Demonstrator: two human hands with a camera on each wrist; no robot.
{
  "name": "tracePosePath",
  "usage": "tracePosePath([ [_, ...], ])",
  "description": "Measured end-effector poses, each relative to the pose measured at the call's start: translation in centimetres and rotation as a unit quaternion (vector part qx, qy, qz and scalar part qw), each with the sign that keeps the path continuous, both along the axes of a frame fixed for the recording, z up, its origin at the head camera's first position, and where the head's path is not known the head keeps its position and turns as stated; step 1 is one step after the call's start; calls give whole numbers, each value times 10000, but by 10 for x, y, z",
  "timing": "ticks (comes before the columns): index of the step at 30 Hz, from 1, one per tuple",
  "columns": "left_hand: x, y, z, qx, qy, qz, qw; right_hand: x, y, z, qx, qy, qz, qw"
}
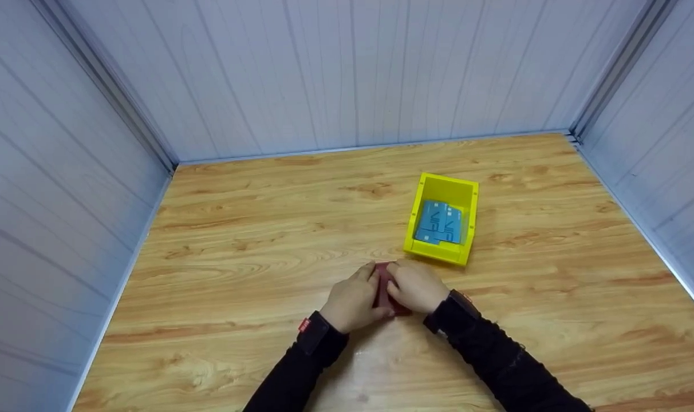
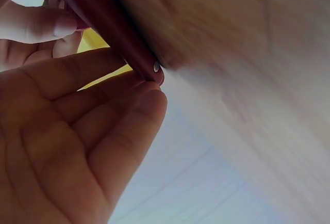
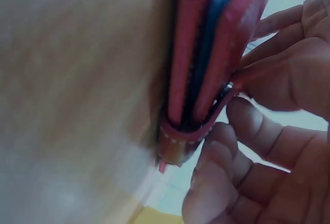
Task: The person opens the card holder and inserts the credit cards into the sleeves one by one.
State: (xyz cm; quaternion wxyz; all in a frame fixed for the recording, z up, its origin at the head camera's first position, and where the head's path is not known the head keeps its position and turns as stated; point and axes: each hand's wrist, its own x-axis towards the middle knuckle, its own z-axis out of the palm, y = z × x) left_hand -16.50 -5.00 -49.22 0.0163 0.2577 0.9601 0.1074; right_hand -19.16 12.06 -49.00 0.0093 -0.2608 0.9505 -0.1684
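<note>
A dark red leather wallet (image 1: 386, 290) lies on the table between both hands. Metal snaps show along its edge in the left wrist view. Seen by the right wrist camera, the wallet (image 3: 206, 53) stands slightly parted, a blue layer between its red sides, and a stitched strap (image 3: 188, 131) wraps one end. My left hand (image 1: 351, 300) holds its left side, thumb at the near edge and fingers toward the far end. From the right, my right hand (image 1: 418, 285) grips it with curled fingers, fingertips right at the strap.
Just beyond my right hand stands a yellow open bin (image 1: 413, 220) with several blue cards (image 1: 438, 223) in it. White panel walls (image 1: 324, 74) enclose the wooden table (image 1: 238, 229) at the back and both sides.
</note>
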Motion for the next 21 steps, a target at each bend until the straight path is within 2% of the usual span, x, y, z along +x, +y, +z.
tracePosePath([
  [5, 0, 2, 1, -47, -97, 62, 9999, -1, 3, 0, -125, -63, 110, 9998],
  [14, 0, 4, 1, -146, -256, 123, 9995, -2, 5, 1, -436, -154, 45, 9989],
  [21, -2, 5, 0, -143, -324, 118, 9993, -2, 8, 0, -465, -338, -39, 9983],
])
